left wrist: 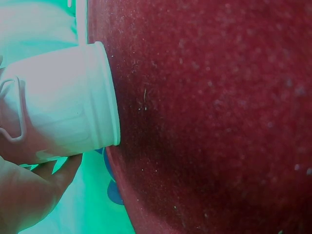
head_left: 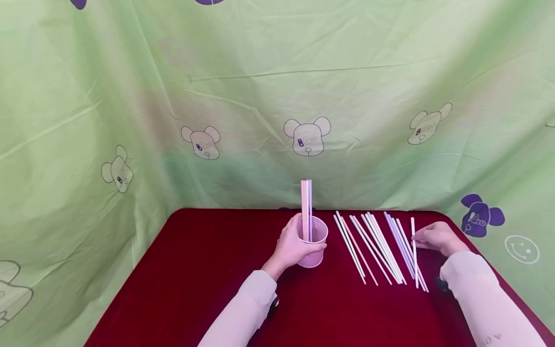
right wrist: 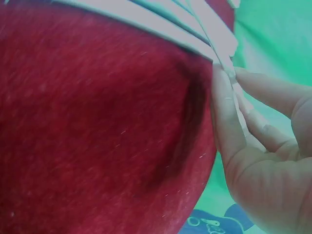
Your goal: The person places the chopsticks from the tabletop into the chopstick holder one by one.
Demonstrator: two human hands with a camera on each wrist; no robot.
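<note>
My left hand (head_left: 291,248) grips a small pink bucket (head_left: 313,258) around its side, the thumb lying across the front near the rim. Pink and pale purple sticks (head_left: 306,202) stand in the bucket, rising well above it. In the left wrist view the bucket (left wrist: 58,105) looks pale and shows a thin handle; fingers of the left hand (left wrist: 34,200) curve under it. At the right, my right hand (head_left: 435,237) pinches a long thin white stick (head_left: 414,260). The right wrist view shows the stick between thumb and fingers of the right hand (right wrist: 263,161).
Between the hands, loose sticks lie fanned out on the red cloth (head_left: 208,279): white ones (head_left: 381,248), a pink one (head_left: 360,250) and purple ones (head_left: 400,246). A green curtain (head_left: 243,77) with bear prints hangs behind the table and along its sides.
</note>
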